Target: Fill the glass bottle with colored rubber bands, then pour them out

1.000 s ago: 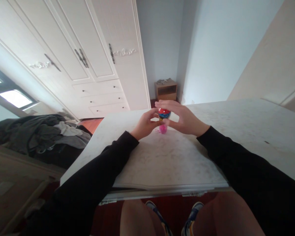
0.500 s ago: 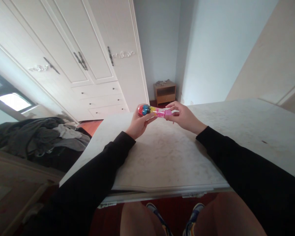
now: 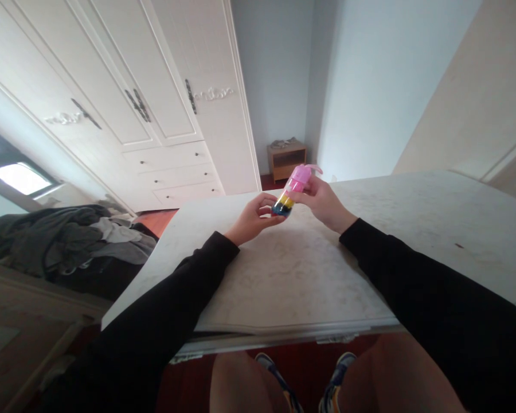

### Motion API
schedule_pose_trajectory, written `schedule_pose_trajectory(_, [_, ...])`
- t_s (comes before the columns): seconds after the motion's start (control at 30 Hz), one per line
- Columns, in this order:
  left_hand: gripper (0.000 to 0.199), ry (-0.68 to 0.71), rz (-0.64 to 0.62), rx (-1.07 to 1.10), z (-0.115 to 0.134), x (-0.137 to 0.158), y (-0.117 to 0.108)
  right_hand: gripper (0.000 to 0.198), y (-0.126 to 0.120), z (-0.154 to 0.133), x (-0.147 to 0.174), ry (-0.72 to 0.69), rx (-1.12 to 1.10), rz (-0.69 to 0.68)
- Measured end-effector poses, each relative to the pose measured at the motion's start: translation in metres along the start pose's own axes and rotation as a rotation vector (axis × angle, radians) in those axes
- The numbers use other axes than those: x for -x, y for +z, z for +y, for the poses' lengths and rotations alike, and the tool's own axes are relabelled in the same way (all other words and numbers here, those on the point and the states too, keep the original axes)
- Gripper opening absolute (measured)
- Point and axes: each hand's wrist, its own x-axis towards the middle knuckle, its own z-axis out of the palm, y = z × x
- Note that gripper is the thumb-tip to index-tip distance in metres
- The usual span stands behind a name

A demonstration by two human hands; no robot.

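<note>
– Grip?
– Right hand (image 3: 323, 202) pinches pink-capped container (image 3: 293, 184) near cap; left hand (image 3: 250, 219) curls round lower end.
– Where?
– Tilted, over the table (image 3: 284, 281). Best: steady both ends, light pressure.

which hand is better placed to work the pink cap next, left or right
Probably the right hand: it grips the tilted clear container close to its pink cap, which points up and toward that side. The left hand is down at the opposite, dark-coloured end, farther from the cap.
</note>
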Motion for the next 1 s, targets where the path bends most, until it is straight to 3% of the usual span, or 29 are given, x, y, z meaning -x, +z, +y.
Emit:
schedule_pose_trajectory(0.23, [0.025,-0.003,0.064,0.026,-0.007,-0.001,-0.007,0.052,-0.021,0.022,-0.008,-0.079,0.122,0.078])
schedule_pose_trajectory(0.57, [0.072,0.06,0.122,-0.128,-0.012,-0.002,-0.019,0.067,-0.042,0.045,-0.008,0.031,0.269,-0.002])
schedule_pose_trajectory(0.73, [0.067,0.07,0.153,-0.152,-0.021,-0.003,-0.024,0.063,-0.058,0.05,-0.012,0.089,0.259,-0.017])
schedule_pose_trajectory(1.0, [0.063,0.03,0.246,-0.275,-0.027,-0.003,-0.04,0.058,-0.091,0.059,-0.015,0.232,0.112,0.088])
